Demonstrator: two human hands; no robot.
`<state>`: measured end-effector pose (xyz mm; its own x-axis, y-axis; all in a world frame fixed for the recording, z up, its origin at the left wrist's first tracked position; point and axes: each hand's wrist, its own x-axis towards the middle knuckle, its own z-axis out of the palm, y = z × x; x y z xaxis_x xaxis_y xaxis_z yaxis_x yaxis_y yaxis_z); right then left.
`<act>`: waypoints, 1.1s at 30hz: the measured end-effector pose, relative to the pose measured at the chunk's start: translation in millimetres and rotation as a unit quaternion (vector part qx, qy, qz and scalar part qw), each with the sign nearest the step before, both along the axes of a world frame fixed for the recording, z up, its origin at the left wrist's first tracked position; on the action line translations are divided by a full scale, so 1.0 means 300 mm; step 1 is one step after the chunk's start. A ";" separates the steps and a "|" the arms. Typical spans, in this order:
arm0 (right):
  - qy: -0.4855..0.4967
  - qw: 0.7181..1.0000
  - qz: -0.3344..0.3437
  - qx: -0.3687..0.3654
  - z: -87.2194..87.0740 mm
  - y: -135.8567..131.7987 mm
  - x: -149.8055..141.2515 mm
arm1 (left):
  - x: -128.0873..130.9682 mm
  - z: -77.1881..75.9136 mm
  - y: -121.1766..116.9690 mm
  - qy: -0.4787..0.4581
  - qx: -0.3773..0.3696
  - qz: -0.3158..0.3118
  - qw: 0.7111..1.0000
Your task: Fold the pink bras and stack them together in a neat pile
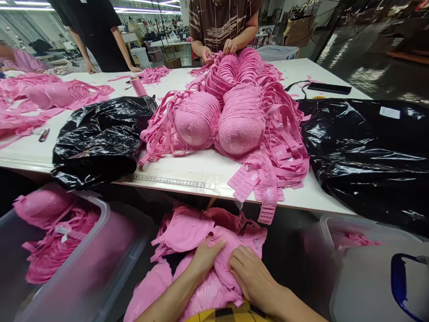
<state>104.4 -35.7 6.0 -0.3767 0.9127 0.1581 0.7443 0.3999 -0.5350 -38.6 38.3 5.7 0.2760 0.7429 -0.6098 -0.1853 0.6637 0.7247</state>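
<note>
Both my hands grip a pink bra (223, 243) low over my lap, in front of the table edge. My left hand (206, 255) has its thumb laid over the fabric and the fingers tucked behind. On the other side of the cup, my right hand (246, 270) pinches the cloth with curled fingers. More pink bras (150, 284) lie under my hands on my lap. Directly ahead on the table, a long nested stack of pink lace bras (239, 120) spreads its straps to both sides, and tags (244, 181) hang at its front right.
Black plastic bags (103, 138) flank the stack. A tape measure (167, 181) runs along the edge of the white table (191, 167). Plastic bins (103, 214) with pink bras stand below. Across the table, a person (224, 27) handles the stack's far end; another person (90, 36) leans on the table.
</note>
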 end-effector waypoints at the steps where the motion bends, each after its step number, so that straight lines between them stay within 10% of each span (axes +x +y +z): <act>1: 0.023 1.000 0.004 -0.016 0.007 0.009 0.004 | -0.002 -0.003 -0.001 0.022 0.014 0.002 1.000; 7: 0.191 0.958 -0.145 -0.159 0.083 0.124 0.122 | -0.019 -0.035 0.010 0.043 0.050 0.050 0.997; 12: 0.217 0.915 -0.090 -0.327 0.085 0.198 0.152 | -0.013 -0.012 0.025 0.038 0.069 0.079 0.994; 23: 0.413 0.857 -0.156 -0.268 0.011 0.204 0.100 | 0.010 0.053 0.011 -0.100 -0.034 -0.026 0.994; 33: 0.122 0.988 -0.084 0.040 0.070 0.162 0.079 | 0.019 0.024 0.006 -0.059 -0.003 0.062 0.996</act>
<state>128.0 12.8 27.0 -0.1630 0.9399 0.3001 0.6564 0.3304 -0.6782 -32.9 40.2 12.8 0.2515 0.7723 -0.5833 -0.3504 0.6345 0.6890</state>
